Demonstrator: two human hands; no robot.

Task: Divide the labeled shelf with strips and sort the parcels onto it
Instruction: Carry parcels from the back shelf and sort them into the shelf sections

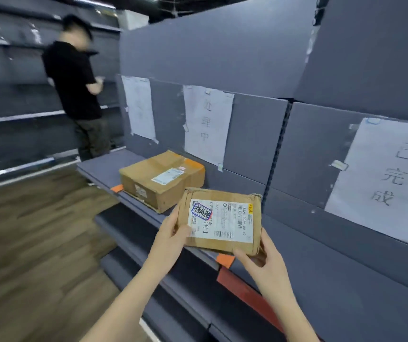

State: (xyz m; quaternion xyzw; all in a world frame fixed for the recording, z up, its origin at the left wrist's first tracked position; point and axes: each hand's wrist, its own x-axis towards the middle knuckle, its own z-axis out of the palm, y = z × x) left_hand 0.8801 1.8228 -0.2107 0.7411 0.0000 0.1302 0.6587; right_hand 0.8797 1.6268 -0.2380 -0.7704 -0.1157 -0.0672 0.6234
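We stand on brown wood-plank flooring (32, 233). Grey metal shelving racks (12, 99) line the far left wall, their edges catching pale light. A person in a black shirt (74, 77) stands beside them, blurred. Overhead, a dark ceiling with strip lights (91, 1). Grey back panels (222, 45) rise ahead.

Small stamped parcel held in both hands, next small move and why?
Probably carry the small brown cardboard parcel leftward toward the far-left white paper sign. Left hand and right hand hold it above the grey shelf; its stamp looks unlike the middle sign and right sign.
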